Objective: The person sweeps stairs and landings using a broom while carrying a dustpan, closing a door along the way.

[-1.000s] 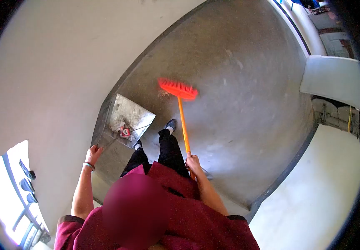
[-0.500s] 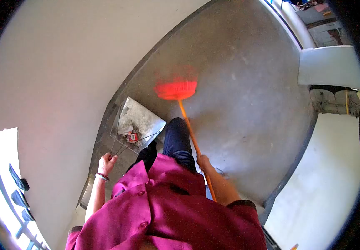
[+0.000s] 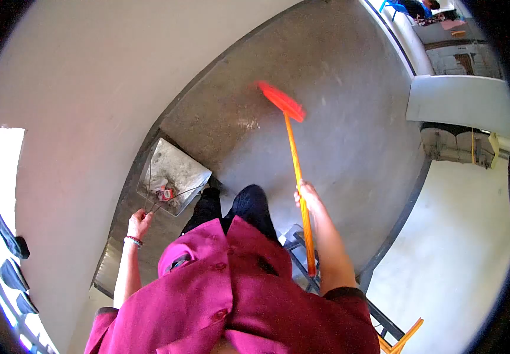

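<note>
My right hand (image 3: 308,196) is wrapped round the orange handle of a broom (image 3: 295,150). The broom's red bristle head, smeared by motion, is out ahead over the grey floor. Down at the left, my left hand (image 3: 140,223) grips the wire handle of a metal dustpan (image 3: 185,165). The dustpan lies beside my feet, close to the left wall. In it are dark dirt, some crumpled litter and a small red-and-white packet (image 3: 165,193).
A pale wall (image 3: 90,88) curves along the left, with dark trim at its foot. Right of me are a white panel (image 3: 464,106) and a white wall (image 3: 443,236). A dark-framed stool or chair (image 3: 299,245) stands by my right leg. Pale debris (image 3: 249,124) lies on the floor ahead.
The broom head has swung forward and to the right, turning edge-on, and my right hand has moved up with it. My left hand still holds the dustpan, which appears a little further left.
</note>
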Action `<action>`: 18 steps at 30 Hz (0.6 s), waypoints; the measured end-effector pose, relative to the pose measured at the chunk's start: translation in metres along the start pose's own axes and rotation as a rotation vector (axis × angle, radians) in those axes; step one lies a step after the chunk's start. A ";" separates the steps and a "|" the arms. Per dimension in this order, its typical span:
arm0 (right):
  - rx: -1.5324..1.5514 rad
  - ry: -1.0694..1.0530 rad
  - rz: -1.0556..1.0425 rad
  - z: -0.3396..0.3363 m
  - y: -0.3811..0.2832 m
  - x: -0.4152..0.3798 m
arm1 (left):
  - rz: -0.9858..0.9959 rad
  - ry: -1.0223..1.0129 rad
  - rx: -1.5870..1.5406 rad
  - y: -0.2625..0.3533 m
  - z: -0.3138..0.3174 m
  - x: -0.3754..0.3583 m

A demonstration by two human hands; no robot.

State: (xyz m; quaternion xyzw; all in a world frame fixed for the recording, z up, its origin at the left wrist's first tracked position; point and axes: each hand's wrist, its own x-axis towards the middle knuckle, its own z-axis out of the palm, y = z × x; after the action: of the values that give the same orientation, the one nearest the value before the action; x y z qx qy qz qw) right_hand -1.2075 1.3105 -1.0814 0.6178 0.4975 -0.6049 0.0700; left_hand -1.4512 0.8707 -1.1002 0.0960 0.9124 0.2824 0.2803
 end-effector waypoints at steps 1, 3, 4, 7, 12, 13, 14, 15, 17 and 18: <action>0.009 -0.027 -0.058 -0.009 -0.013 0.010 | -0.005 -0.027 0.018 0.005 0.005 -0.002; -0.090 -0.046 -0.080 -0.014 -0.033 0.025 | -0.027 -0.072 0.075 0.014 0.017 -0.006; -0.179 -0.057 -0.094 -0.018 -0.040 0.025 | -0.041 -0.074 0.078 0.018 0.022 -0.008; 0.040 -0.380 -0.038 -0.035 -0.009 0.016 | -0.056 -0.166 0.060 -0.015 0.064 0.009; -0.383 -0.293 0.175 -0.004 0.036 -0.054 | 0.023 -0.106 0.007 0.005 0.091 0.018; -0.485 -0.307 0.111 0.001 0.055 -0.062 | 0.010 -0.142 0.012 0.001 0.099 0.018; -0.479 -0.337 0.152 0.013 0.049 -0.087 | -0.002 -0.168 0.015 -0.008 0.106 0.019; -0.493 -0.458 0.138 0.018 0.056 -0.096 | 0.034 -0.198 0.021 -0.030 0.116 0.024; -0.503 -0.499 0.123 0.026 0.075 -0.117 | 0.009 -0.215 0.044 -0.059 0.132 0.029; -0.496 -0.568 0.107 0.027 0.084 -0.124 | -0.013 -0.223 0.070 -0.067 0.137 0.028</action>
State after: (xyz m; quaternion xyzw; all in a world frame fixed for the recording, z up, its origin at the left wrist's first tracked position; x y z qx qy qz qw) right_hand -1.1391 1.1847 -1.0298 0.4152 0.5564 -0.6087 0.3839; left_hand -1.3982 0.8878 -1.2451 0.1309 0.8853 0.2363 0.3785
